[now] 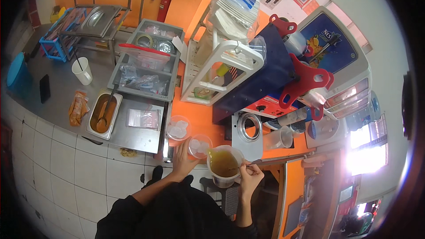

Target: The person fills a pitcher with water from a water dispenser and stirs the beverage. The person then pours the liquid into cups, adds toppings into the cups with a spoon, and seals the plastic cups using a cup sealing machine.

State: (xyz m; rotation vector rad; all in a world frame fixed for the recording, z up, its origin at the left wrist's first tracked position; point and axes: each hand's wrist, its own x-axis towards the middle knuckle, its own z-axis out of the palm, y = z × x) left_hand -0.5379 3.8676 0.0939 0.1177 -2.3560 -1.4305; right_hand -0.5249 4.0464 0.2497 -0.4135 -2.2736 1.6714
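Observation:
A clear plastic cup of ice (200, 143) is at the counter's near edge, and the fingers of my left hand (182, 163) are wrapped round its left side. Just left of it stands another clear cup of ice (178, 128). My right hand (250, 178) is closed at the right side of a translucent pitcher (226, 180), which hangs off the counter edge, its lip next to the held cup. Yellow-brown liquid (223, 163) fills much of it. A thin spoon handle (254, 162) slants out of the liquid past my right fingers. The pitcher's handle is hidden by my hand.
On the steel table to the left are a metal pan of brown sauce (106, 114), a white cup (82, 71) and a grey divided bin (148, 79). Behind the cups stand a white rack (230, 71) and a dispenser with red levers (305, 82). An empty clear cup (283, 138) stands right.

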